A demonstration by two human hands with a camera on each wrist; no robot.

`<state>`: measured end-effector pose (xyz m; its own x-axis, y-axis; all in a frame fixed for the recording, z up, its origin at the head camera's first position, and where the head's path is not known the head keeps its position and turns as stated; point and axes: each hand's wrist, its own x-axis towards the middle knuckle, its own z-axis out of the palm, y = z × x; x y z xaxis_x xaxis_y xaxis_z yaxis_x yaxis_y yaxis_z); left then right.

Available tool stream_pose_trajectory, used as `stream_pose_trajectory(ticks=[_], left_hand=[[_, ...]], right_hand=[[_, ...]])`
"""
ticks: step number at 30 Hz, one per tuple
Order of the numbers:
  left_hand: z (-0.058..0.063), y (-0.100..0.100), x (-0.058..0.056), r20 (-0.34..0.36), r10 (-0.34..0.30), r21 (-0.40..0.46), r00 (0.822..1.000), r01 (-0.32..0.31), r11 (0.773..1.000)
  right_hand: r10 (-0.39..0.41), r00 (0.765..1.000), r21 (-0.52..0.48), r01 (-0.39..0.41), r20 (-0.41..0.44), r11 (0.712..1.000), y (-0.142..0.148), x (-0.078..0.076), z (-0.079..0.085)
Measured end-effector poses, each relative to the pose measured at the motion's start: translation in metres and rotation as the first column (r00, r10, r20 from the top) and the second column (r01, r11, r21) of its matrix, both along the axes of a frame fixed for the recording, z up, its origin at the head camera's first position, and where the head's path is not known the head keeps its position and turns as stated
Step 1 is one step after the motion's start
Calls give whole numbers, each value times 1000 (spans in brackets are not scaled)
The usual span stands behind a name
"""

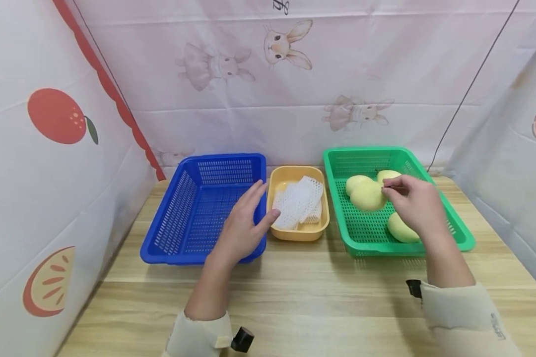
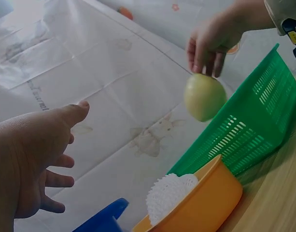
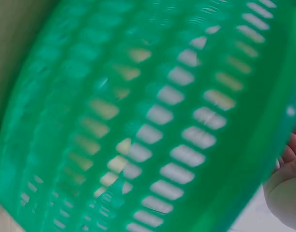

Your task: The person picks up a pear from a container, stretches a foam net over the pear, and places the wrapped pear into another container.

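Note:
My right hand (image 1: 414,203) pinches a pale yellow-green pear (image 1: 368,195) by its stem. In the left wrist view the pear (image 2: 204,97) hangs below the right fingertips, over the green basket (image 2: 256,111). Several more pears lie in that basket, one of them (image 1: 403,229) partly behind my right hand. My left hand (image 1: 245,223) holds nothing; its fingers are extended above the right side of the blue basket (image 1: 156,248), with the thumb toward the yellow tub. The right wrist view is mostly filled by the green basket's slotted wall (image 3: 152,116), with part of the hand (image 3: 285,188) behind its rim.
Between the two baskets stands the yellow tub (image 1: 299,235), holding white foam net sleeves (image 1: 295,203). The baskets and tub stand along the back of the wooden table (image 1: 303,292), close to a printed cloth backdrop (image 1: 259,129). Cloth walls also rise at left and right.

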<state>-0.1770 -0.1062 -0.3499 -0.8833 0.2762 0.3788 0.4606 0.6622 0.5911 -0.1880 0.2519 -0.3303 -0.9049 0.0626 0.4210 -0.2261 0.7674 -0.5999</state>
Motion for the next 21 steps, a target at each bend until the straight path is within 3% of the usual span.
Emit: stream_pose_trajectory(ticks=[4,8,16,21], left_hand=[[-3,4,2,-11,-38,33,999,38,999],[-5,9,5,-5,-84,81,996,85,993],[-9,19,9,34,-162,173,986,154,973],[-11,28,12,63,-247,244,967,225,943]], right_hand=[[-28,999,-205,18,-47,979,-8,7,8],[3,993,-322,-41,-118,946,-21,14,11],[157,962,-367,-233,-226,901,-59,28,6],[289,927,-396,-364,-239,843,-79,32,1]])
